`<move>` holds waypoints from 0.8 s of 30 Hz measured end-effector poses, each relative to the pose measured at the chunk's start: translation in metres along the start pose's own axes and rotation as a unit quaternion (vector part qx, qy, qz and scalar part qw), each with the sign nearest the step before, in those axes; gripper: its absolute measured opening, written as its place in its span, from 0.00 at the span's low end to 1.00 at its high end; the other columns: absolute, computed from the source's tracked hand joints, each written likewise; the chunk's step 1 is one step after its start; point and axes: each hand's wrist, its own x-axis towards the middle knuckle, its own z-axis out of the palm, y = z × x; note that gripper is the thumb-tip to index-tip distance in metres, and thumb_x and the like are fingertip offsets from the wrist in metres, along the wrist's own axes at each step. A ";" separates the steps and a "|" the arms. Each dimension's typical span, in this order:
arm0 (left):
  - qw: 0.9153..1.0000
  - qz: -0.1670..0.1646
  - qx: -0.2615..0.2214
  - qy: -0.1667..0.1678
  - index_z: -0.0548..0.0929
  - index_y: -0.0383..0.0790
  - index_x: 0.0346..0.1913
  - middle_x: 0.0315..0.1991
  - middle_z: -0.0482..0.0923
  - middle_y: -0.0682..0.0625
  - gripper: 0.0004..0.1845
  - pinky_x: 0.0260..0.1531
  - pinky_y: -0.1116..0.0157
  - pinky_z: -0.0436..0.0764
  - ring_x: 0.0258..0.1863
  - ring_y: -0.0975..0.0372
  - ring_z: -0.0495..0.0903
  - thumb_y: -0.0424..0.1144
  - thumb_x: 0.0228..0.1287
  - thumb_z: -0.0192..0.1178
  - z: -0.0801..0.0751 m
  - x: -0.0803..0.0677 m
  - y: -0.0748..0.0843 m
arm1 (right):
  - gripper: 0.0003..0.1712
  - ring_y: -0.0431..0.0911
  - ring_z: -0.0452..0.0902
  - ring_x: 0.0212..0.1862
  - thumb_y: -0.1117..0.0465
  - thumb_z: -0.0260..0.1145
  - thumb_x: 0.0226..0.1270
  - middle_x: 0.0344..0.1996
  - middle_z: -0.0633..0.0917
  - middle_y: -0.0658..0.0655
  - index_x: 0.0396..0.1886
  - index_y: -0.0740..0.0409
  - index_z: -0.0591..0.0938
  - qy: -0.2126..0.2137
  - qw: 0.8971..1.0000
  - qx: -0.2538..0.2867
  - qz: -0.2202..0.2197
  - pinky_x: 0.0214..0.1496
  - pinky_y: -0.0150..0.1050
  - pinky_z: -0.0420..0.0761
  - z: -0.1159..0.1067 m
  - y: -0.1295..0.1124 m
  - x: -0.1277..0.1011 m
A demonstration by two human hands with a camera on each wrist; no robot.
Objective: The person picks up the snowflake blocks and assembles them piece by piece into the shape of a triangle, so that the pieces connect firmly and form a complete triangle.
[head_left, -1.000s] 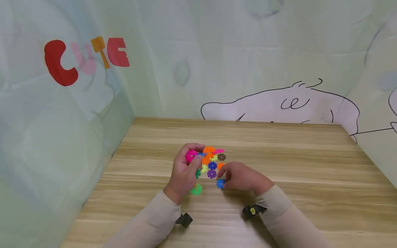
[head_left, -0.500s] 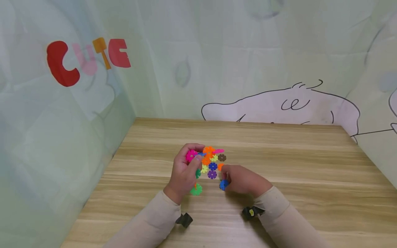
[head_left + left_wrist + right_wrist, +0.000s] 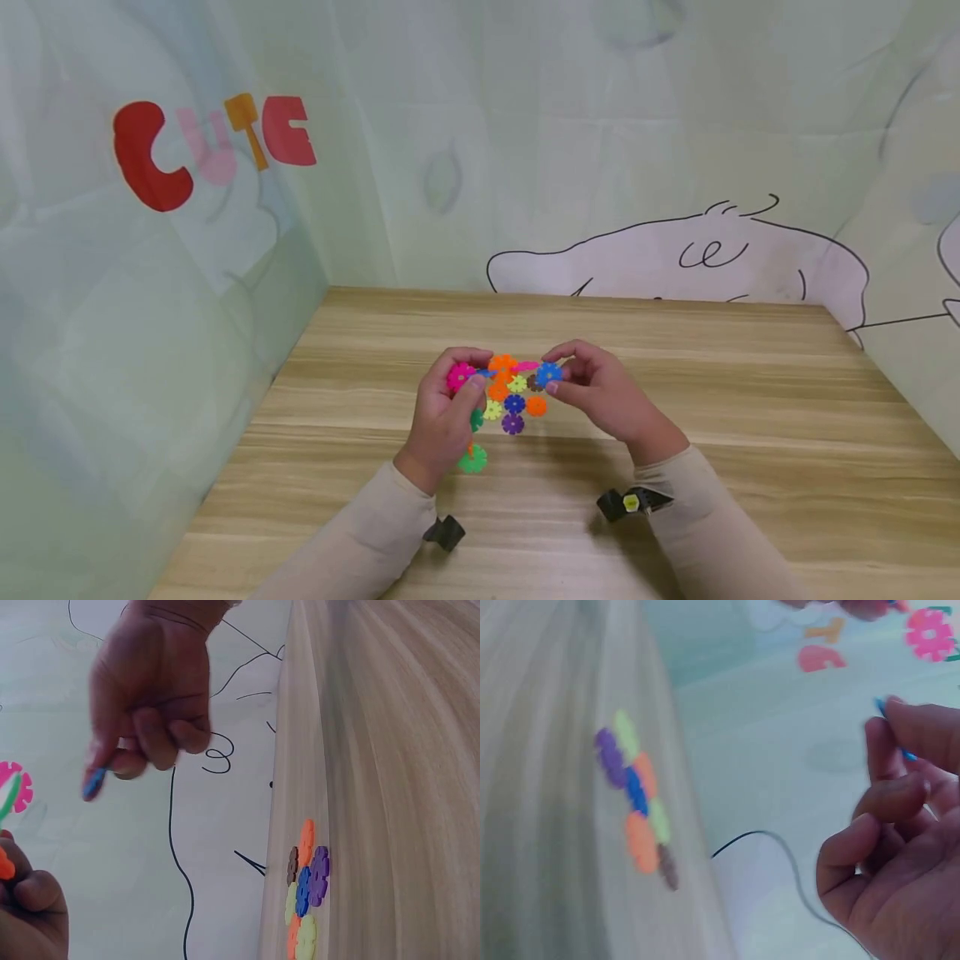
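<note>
Left hand (image 3: 446, 412) grips the disc build (image 3: 502, 364), thumb in front, fingers curled behind; a pink disc (image 3: 459, 377) shows at its left end. Right hand (image 3: 603, 396) pinches a blue disc (image 3: 549, 374) between thumb and index finger, other fingers bent in. Both hands are clear above the surface (image 3: 750, 400). Both wrist views show the blue disc apart from the pink disc; can't tell from the head view whether it touches the build's right end.

Loose stock lies flat in a close group beyond and below the hands: purple disc (image 3: 513, 425), dark blue disc (image 3: 514, 403), brown disc (image 3: 532, 383), two orange, two yellow. Green disc (image 3: 475, 459) shows below the left hand, can't tell if it hangs from the build.

My read: step in hand is joining the blue disc to the build. Next move calls for a steady left grip, slots lined up crosswise, then a straight push that doesn't twist the other joints
</note>
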 end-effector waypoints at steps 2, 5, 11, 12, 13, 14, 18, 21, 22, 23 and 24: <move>1.000 -0.003 0.000 -0.001 0.77 0.31 0.58 0.25 0.69 0.50 0.13 0.21 0.70 0.73 0.22 0.62 0.68 0.28 0.78 0.47 0.000 0.000 0.000 | 0.18 0.48 0.77 0.37 0.70 0.69 0.72 0.35 0.80 0.57 0.59 0.59 0.82 0.024 0.999 0.034 -0.024 0.41 0.34 0.85 -0.003 -0.006 -0.003; 1.000 -0.003 0.000 -0.003 0.77 0.32 0.58 0.24 0.68 0.49 0.13 0.20 0.70 0.73 0.21 0.61 0.67 0.28 0.79 0.47 0.000 0.000 0.000 | 0.19 0.47 0.76 0.36 0.72 0.67 0.72 0.35 0.80 0.56 0.60 0.61 0.82 0.042 0.996 0.060 -0.054 0.41 0.34 0.84 -0.006 -0.013 -0.007; 1.000 -0.001 -0.001 -0.009 0.78 0.31 0.57 0.22 0.67 0.47 0.13 0.19 0.70 0.73 0.20 0.61 0.67 0.28 0.78 0.47 0.000 0.000 0.000 | 0.20 0.47 0.76 0.36 0.72 0.66 0.73 0.35 0.80 0.54 0.63 0.61 0.82 0.037 0.993 0.071 -0.082 0.39 0.32 0.82 -0.005 -0.020 -0.012; 1.000 0.000 -0.001 -0.010 0.78 0.31 0.56 0.22 0.67 0.47 0.13 0.19 0.70 0.73 0.20 0.61 0.67 0.28 0.78 0.47 0.000 0.000 0.001 | 0.20 0.47 0.76 0.36 0.72 0.66 0.73 0.35 0.80 0.55 0.63 0.61 0.82 0.035 0.993 0.069 -0.084 0.40 0.32 0.82 -0.005 -0.021 -0.012; 1.000 0.000 0.000 -0.010 0.78 0.31 0.56 0.21 0.67 0.47 0.13 0.19 0.70 0.73 0.20 0.61 0.67 0.28 0.78 0.47 0.000 0.000 0.001 | 0.20 0.47 0.76 0.36 0.72 0.66 0.73 0.35 0.80 0.55 0.63 0.61 0.82 0.034 0.994 0.066 -0.086 0.39 0.32 0.82 -0.005 -0.022 -0.013; 1.000 0.000 0.001 -0.010 0.78 0.31 0.56 0.21 0.67 0.47 0.13 0.19 0.70 0.73 0.20 0.61 0.67 0.28 0.78 0.47 0.000 0.000 0.001 | 0.20 0.48 0.76 0.36 0.72 0.66 0.74 0.35 0.80 0.56 0.62 0.60 0.83 0.032 0.994 0.062 -0.087 0.39 0.32 0.82 -0.004 -0.022 -0.013; 1.000 0.000 0.007 -0.013 0.78 0.31 0.56 0.23 0.68 0.48 0.13 0.21 0.70 0.74 0.21 0.61 0.68 0.28 0.78 0.47 0.000 0.000 0.001 | 0.19 0.48 0.76 0.34 0.72 0.65 0.74 0.33 0.80 0.57 0.61 0.61 0.83 0.028 0.993 0.054 -0.101 0.37 0.33 0.81 -0.003 -0.024 -0.015; 1.000 0.001 0.009 -0.015 0.78 0.30 0.57 0.24 0.69 0.49 0.13 0.22 0.71 0.75 0.22 0.62 0.68 0.28 0.77 0.47 0.000 0.000 0.001 | 0.18 0.48 0.76 0.33 0.72 0.65 0.74 0.32 0.79 0.56 0.61 0.62 0.83 0.028 0.992 0.058 -0.110 0.36 0.33 0.81 -0.003 -0.024 -0.016; 1.000 0.001 0.009 -0.015 0.78 0.30 0.57 0.24 0.69 0.49 0.13 0.22 0.71 0.75 0.22 0.62 0.68 0.28 0.77 0.47 0.000 0.000 0.001 | 0.18 0.47 0.76 0.33 0.73 0.64 0.74 0.32 0.79 0.55 0.61 0.62 0.83 0.028 0.992 0.060 -0.111 0.36 0.33 0.81 -0.003 -0.024 -0.017; 1.000 0.002 0.010 -0.016 0.78 0.30 0.57 0.24 0.69 0.49 0.13 0.22 0.71 0.74 0.22 0.62 0.68 0.28 0.77 0.47 0.000 -0.001 0.001 | 0.18 0.47 0.76 0.32 0.73 0.64 0.73 0.31 0.79 0.55 0.60 0.62 0.83 0.028 0.991 0.062 -0.114 0.36 0.33 0.81 -0.003 -0.024 -0.017; 1.000 0.002 0.009 -0.017 0.78 0.30 0.57 0.24 0.69 0.49 0.13 0.22 0.71 0.74 0.22 0.62 0.68 0.28 0.77 0.48 0.000 -0.001 0.001 | 0.18 0.47 0.76 0.32 0.73 0.64 0.73 0.32 0.80 0.54 0.60 0.63 0.83 0.028 0.991 0.062 -0.116 0.37 0.33 0.81 -0.003 -0.024 -0.017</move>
